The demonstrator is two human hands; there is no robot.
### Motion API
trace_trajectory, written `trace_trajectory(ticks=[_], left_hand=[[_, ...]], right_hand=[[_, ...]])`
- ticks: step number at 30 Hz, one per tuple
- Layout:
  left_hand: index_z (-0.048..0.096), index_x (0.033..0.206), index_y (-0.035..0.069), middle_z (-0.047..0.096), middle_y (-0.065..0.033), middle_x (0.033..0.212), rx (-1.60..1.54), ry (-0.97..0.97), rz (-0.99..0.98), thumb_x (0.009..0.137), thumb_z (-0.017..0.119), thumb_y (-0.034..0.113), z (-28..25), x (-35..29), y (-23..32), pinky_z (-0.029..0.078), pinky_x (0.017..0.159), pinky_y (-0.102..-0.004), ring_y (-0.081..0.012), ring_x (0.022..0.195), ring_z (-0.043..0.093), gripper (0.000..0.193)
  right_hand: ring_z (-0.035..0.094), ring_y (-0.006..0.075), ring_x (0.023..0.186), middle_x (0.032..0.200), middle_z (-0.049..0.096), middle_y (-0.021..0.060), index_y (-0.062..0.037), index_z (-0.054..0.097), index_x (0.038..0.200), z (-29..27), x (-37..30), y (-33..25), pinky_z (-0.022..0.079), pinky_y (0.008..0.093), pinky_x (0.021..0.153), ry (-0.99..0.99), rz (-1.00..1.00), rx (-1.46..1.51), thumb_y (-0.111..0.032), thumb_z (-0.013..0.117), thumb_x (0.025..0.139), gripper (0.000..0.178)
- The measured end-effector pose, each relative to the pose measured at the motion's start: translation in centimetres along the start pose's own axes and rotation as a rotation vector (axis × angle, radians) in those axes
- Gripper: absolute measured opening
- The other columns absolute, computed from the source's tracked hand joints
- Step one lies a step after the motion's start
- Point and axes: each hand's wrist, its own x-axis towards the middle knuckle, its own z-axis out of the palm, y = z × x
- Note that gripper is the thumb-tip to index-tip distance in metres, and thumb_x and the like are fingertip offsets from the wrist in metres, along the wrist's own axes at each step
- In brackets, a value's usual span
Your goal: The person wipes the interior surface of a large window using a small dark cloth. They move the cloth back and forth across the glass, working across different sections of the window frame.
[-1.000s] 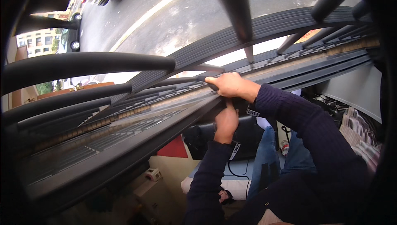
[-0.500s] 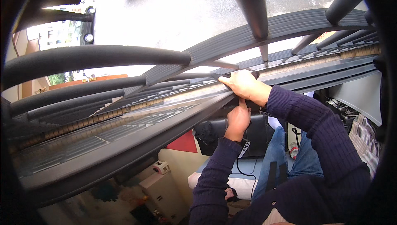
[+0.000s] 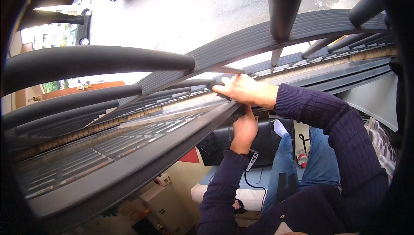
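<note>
**Holding a dark item at the window frame's end**

Holding the dark item (image 3: 221,95) in the right hand (image 3: 242,90), at the near end of the window frame (image 3: 138,155), with fingers curling closely around it and an edge peeking out left of the grip. Hiding mostly beneath that hand, so leaving its exact kind impossible to tell. Pointing the index finger of the left hand (image 3: 245,130) upward, just below the right grip, with the other fingers folding in; showing too little of the palm to tell about any hold.

Probably feeling light and rather soft, so likely suiting a flat hold across the middle. By contrast, looking stiff and hard: the window frame left of the grip, seemingly offering its edge, not the more fragile glass (image 3: 101,159), for grasping.
</note>
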Motion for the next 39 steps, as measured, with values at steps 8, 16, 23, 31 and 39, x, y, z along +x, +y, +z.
trace_trajectory(ticks=[8,16,23,31,39], left_hand=[[0.013,0.15,0.0,0.069,-0.0265,0.087,-0.012,0.016,0.004,0.091,0.061,0.028,0.0,0.0,-0.1,0.053,0.072,-0.0537,-0.0426,0.082,0.068,0.081],[0.053,0.119,0.0,0.068,-0.0236,0.082,-0.085,0.234,0.113,0.084,0.059,0.016,2.9,0.0,-2.2,0.054,0.067,-0.0526,-0.0404,0.074,0.068,0.039],[0.068,0.076,0.003,0.068,-0.0215,0.076,0.006,0.248,0.163,0.084,0.056,0.02,4.7,0.9,-3.0,0.055,0.065,-0.0514,-0.0399,0.07,0.068,0.022],[0.069,0.086,0.003,0.069,-0.0234,0.085,-0.022,0.133,0.06,0.09,0.051,0.025,3.3,0.8,-2.1,0.055,0.074,-0.0505,-0.0404,0.083,0.069,0.029],[0.07,0.096,0.005,0.07,-0.0237,0.088,-0.146,0.16,0.001,0.091,0.051,0.026,2.8,0.2,-1.9,0.053,0.081,-0.0506,-0.0429,0.087,0.067,0.028]], right_hand=[[0.066,0.0372,0.095,0.101,0.066,0.0211,-0.0083,0.06,0.119,0.8,0.8,-0.9,0.053,0.0432,0.083,0.173,0.317,0.468,-0.012,0.067,0.078,0.041],[0.065,0.034,0.103,0.107,0.067,0.02,-0.0047,0.059,0.124,2.3,3.3,-1.3,0.052,0.0398,0.087,0.31,0.346,0.642,-0.015,0.06,0.085,0.04],[0.067,0.0327,0.089,0.098,0.067,0.0207,-0.0034,0.064,0.11,3.2,4.5,-0.7,0.054,0.0398,0.082,0.36,0.23,0.38,-0.016,0.05,0.097,0.023],[0.066,0.0347,0.09,0.099,0.068,0.0213,-0.0002,0.066,0.102,2.4,5.9,-0.4,0.052,0.043,0.08,0.332,0.36,0.407,-0.008,0.055,0.089,0.019],[0.066,0.0332,0.09,0.1,0.068,0.0204,-0.0021,0.066,0.105,3.0,5.9,0.2,0.053,0.042,0.082,0.337,0.247,0.246,-0.016,0.048,0.098,0.024]])
